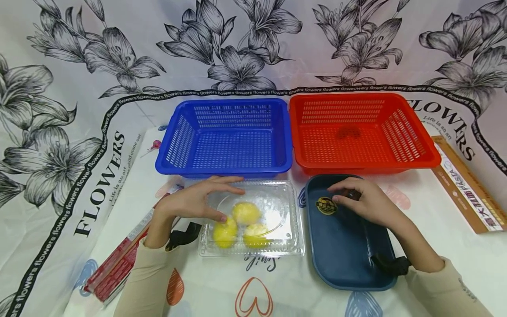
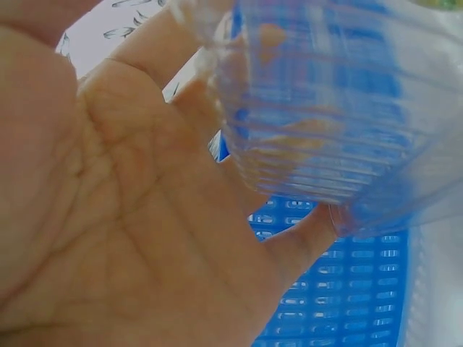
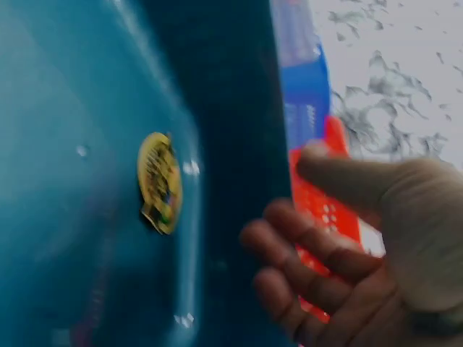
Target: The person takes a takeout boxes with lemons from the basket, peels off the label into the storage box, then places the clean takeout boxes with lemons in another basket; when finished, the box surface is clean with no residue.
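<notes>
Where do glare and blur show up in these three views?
Head view: mostly sharp, glare on the clear container; left wrist: its ridged wall looks soft and hazy, the left hand's palm creases clearer; right wrist: the right hand looks blurred, small bright highlights on the dark blue tray.

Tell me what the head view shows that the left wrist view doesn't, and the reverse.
Only the head view shows the red basket, the dark blue tray with the right hand over it, the brown package marked PASTA and the red packet.

Only the left wrist view shows the creased palm of the left hand face-on.

Both show part of that hand, the clear plastic container, the blue basket and the flowered cloth.
</notes>
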